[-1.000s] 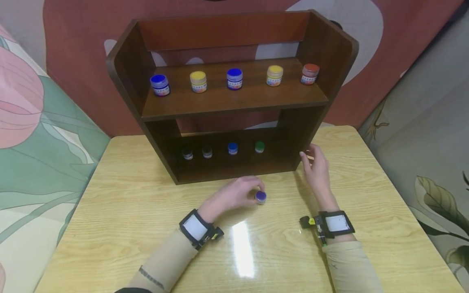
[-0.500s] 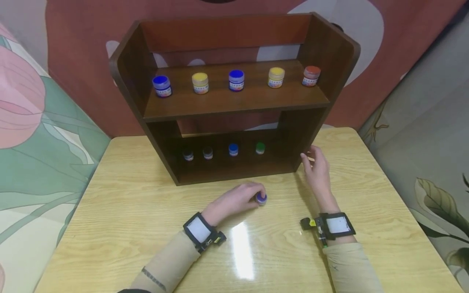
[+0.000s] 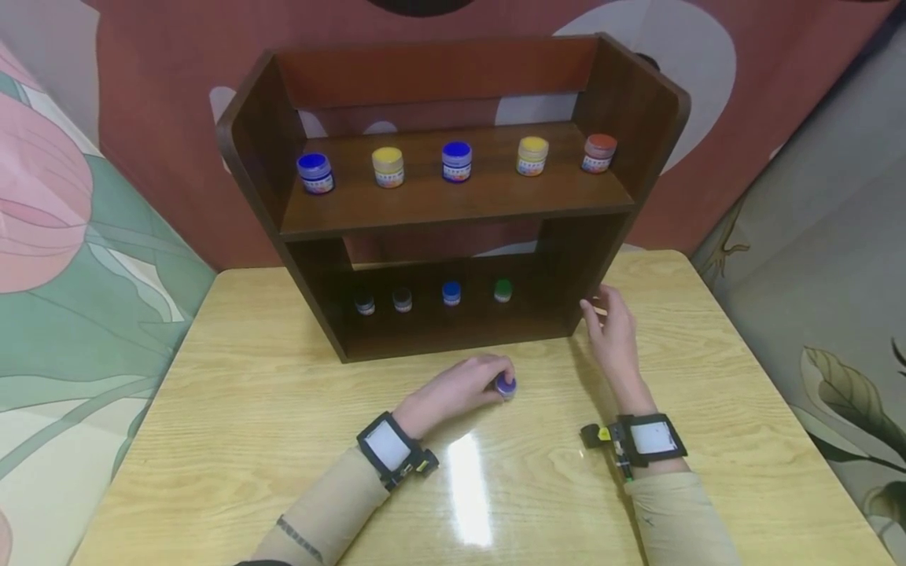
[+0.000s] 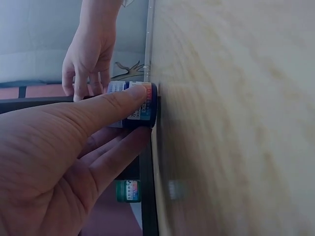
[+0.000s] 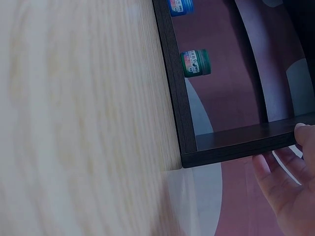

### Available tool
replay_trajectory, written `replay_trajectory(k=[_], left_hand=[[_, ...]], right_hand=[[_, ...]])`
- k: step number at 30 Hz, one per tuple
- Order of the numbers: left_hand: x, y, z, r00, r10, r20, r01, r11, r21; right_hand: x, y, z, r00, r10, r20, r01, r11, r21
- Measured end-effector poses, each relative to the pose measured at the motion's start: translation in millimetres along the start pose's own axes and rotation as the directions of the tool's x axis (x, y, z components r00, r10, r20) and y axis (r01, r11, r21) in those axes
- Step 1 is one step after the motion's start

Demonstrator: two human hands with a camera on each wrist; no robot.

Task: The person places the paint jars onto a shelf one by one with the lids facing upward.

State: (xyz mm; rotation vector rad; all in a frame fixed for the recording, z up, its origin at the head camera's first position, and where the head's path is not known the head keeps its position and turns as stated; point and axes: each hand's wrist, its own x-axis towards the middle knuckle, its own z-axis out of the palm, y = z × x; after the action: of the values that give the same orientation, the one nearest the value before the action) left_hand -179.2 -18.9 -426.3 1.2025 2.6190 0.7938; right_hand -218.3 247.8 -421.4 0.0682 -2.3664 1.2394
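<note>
A small paint jar (image 3: 506, 385) with a purple-blue lid stands on the table in front of the shelf. My left hand (image 3: 456, 393) pinches it between thumb and fingers; in the left wrist view the thumb lies across the jar's label (image 4: 140, 113), and the jar's base is at the table surface. At the right side of the brown wooden shelf (image 3: 453, 222), my right hand (image 3: 612, 334) holds the side panel. The right wrist view has its thumb at the panel's front edge and the fingers (image 5: 275, 187) on the outer face.
On the upper board stand two blue-lidded jars, two yellow-lidded ones and a red-lidded jar (image 3: 598, 153). The lower level holds two dark jars, a blue-lidded jar (image 3: 451, 293) and a green-lidded jar (image 3: 503, 290). A patterned cloth hangs behind the shelf.
My left fingers have closed in from around the jar to pinch it, with the index finger now over its lid. The right hand stays at the shelf's side.
</note>
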Motion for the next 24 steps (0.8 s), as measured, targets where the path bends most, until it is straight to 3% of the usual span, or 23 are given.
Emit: replay_trajectory(k=[13,24], left_hand=[[14.1,-0.7,-21.6,0.989,-0.012,-0.145,0.01,1.0,-0.015],[34.1,-3.3,-26.9,0.971,-0.073,-0.227,0.075,0.997,0.004]], right_hand=[[-0.5,0,0,1.0,-0.018,-0.004,0.018,1.0,-0.014],[-0.9,-1,0,1.0,-0.014,-0.006,0.014,1.0,-0.013]])
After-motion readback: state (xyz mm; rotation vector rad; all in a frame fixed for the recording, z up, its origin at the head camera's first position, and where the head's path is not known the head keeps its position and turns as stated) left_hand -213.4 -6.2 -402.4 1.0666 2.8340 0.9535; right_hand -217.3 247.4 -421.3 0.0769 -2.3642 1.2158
